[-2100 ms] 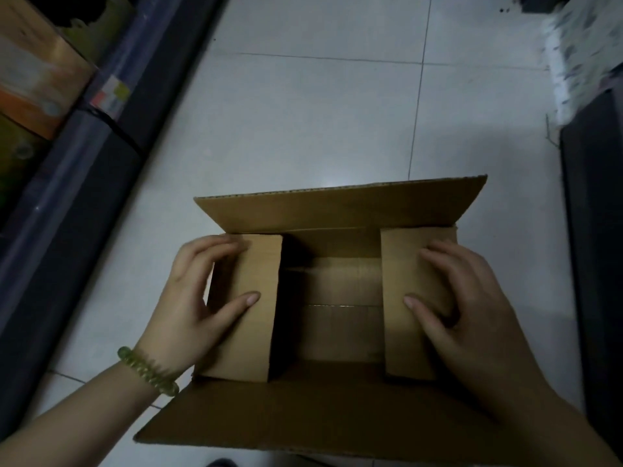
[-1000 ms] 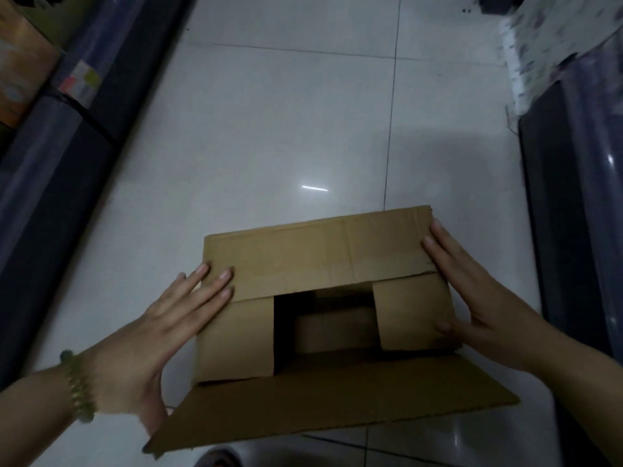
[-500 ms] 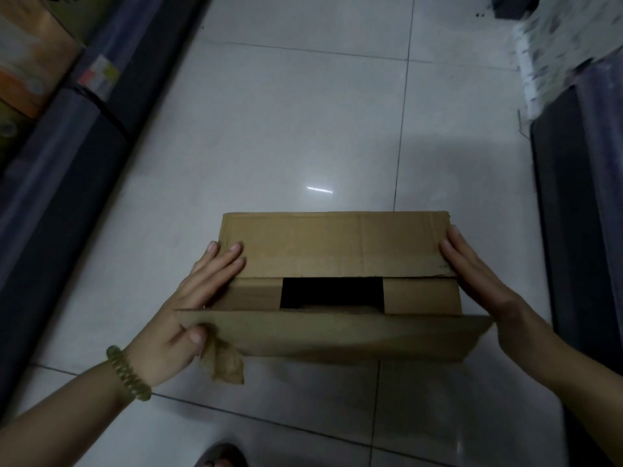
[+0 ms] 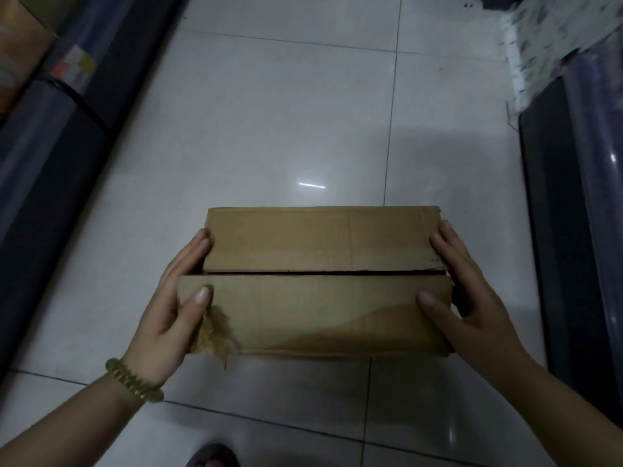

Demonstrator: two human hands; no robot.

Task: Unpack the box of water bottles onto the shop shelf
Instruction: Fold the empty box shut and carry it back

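A brown cardboard box [image 4: 320,281] sits over the pale tiled floor in the middle of the head view, its two long top flaps folded flat with a thin dark slit between them. My left hand [image 4: 175,308], with a green bead bracelet at the wrist, grips the box's left end, thumb pressed on the near flap by a torn corner. My right hand [image 4: 468,298] clasps the right end, thumb on the near flap. No water bottles are visible.
A dark shelf base [image 4: 50,136] with a price label runs along the left. A dark unit [image 4: 573,230] with a plastic-covered edge stands on the right. The tiled floor [image 4: 286,112] stretches ahead between them. A shoe tip [image 4: 212,456] shows at the bottom.
The box showed an empty interior with flaps open; the far flap, then the near flap folded down. Both hands shifted from the inner flaps to the box's ends.
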